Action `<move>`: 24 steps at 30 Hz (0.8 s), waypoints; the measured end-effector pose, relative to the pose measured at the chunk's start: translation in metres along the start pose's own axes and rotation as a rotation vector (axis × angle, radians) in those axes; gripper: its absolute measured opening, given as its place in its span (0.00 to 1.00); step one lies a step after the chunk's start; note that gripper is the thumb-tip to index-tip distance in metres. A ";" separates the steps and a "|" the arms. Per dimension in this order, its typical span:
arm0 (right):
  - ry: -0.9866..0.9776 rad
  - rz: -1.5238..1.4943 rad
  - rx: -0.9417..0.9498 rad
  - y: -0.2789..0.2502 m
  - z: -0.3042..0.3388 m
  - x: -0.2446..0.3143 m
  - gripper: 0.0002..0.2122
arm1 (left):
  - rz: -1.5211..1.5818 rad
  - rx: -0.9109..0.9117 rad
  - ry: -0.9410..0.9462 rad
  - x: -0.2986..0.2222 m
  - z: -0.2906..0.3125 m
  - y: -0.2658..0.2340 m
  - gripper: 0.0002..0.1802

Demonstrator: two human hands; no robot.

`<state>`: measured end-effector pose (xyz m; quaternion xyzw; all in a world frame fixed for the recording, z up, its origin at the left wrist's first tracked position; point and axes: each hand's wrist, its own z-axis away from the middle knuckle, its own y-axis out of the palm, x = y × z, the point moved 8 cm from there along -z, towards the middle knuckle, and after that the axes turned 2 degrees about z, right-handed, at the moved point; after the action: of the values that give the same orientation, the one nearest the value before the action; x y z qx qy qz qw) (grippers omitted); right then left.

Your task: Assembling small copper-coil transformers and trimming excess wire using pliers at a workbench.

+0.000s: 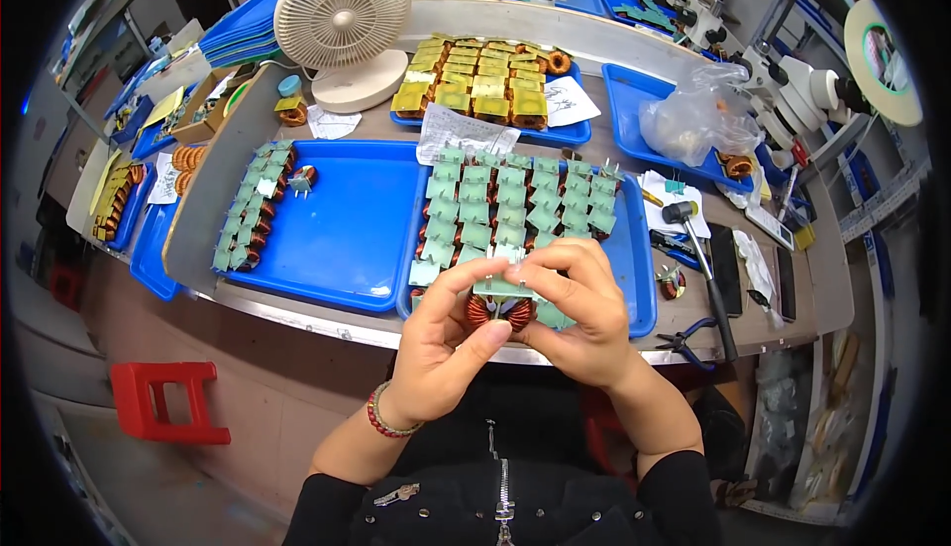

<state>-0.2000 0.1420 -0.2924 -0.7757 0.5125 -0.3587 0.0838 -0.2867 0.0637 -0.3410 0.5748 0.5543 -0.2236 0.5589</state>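
Between both hands, above the bench's front edge, is a copper-wound toroidal coil (500, 312) with a pale green board on its top. My left hand (448, 333) grips it from the left, thumb against the windings. My right hand (580, 308) closes on it from the right, its fingertips at the board's upper edge. Behind my hands, rows of similar coils with green boards (511, 194) fill much of a blue tray (639, 288). To the left, another blue tray (347, 239) bears a column of such coils (256, 209) and a single loose coil (303, 180).
A white fan (342, 21) stands at the back, beside yellow-topped coils (475, 80) in a tray. On the right lie a hammer (705, 269), pliers (686, 342), and a blue tray (624, 110) with a plastic bag (703, 115). A red stool (173, 402) stands lower left.
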 end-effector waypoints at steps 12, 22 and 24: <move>0.051 -0.027 0.015 -0.001 0.005 -0.016 0.20 | 0.105 -0.072 -0.010 0.017 -0.012 -0.005 0.27; 0.362 0.139 -0.106 -0.086 0.081 -0.043 0.27 | 0.614 -0.064 -0.418 0.068 -0.008 0.018 0.25; 0.466 0.479 -0.124 -0.135 0.114 -0.074 0.19 | 0.634 -0.103 -0.425 0.070 -0.010 0.018 0.21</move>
<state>-0.0431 0.2409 -0.3434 -0.5339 0.7065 -0.4644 -0.0011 -0.2542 0.1037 -0.3927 0.6297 0.2313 -0.1256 0.7309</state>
